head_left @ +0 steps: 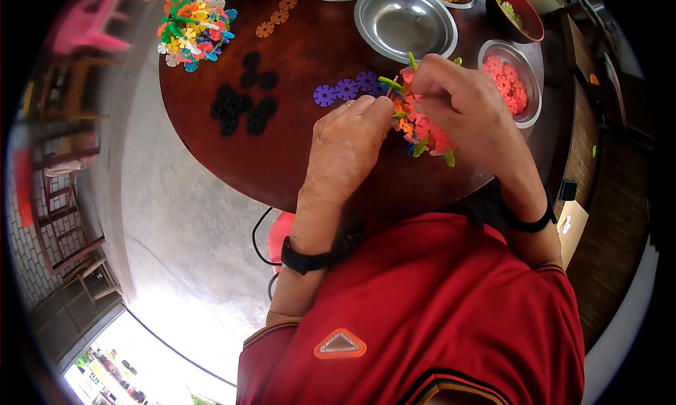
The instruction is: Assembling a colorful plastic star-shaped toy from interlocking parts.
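Over the near part of the round table, both my hands are at a cluster of interlocking plastic discs, mostly pink and orange with lime-green pieces sticking out. My left hand grips its left side, fingers closed. From the right, my right hand pinches at its upper part; the fingertips are partly hidden, so the exact piece between them cannot be made out. A row of purple notched discs lies flat just beyond my left hand, with a blue one partly hidden near the cluster.
Black discs lie at the left of the table, with a row of orange-brown discs farther back. A multicoloured disc assembly stands at the far left edge. Beyond my hands are a metal bowl, a pink-disc bowl and a red-rimmed bowl.
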Demonstrator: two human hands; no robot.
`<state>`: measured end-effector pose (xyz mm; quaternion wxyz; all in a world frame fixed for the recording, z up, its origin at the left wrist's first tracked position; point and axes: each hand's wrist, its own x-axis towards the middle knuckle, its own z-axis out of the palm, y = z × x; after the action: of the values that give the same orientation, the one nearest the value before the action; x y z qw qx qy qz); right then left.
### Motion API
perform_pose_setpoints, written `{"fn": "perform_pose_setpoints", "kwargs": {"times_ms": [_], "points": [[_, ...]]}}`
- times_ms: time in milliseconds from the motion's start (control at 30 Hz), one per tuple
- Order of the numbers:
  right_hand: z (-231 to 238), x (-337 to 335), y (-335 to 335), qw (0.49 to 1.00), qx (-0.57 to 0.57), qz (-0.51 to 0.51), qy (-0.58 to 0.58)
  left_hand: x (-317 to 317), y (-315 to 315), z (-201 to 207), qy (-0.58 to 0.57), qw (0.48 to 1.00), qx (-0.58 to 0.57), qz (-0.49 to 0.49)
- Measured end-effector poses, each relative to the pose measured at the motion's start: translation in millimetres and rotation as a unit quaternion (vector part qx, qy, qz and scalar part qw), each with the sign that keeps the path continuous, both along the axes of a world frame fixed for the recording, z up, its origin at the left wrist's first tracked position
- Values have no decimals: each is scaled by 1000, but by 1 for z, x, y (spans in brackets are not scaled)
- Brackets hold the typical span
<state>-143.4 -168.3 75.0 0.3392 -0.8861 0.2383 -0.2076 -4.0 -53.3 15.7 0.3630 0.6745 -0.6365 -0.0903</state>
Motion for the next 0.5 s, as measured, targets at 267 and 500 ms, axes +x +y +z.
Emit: {"fn": "perform_pose_setpoints", "kwargs": {"times_ms": [267, 500], "points": [[3, -2, -6, 998, 43, 41, 14, -8, -3, -4, -28, 998, -64, 0], [-2, -1, -4, 999, 6, 31, -13, 5, 0, 3, -23, 999, -22, -28]]}}
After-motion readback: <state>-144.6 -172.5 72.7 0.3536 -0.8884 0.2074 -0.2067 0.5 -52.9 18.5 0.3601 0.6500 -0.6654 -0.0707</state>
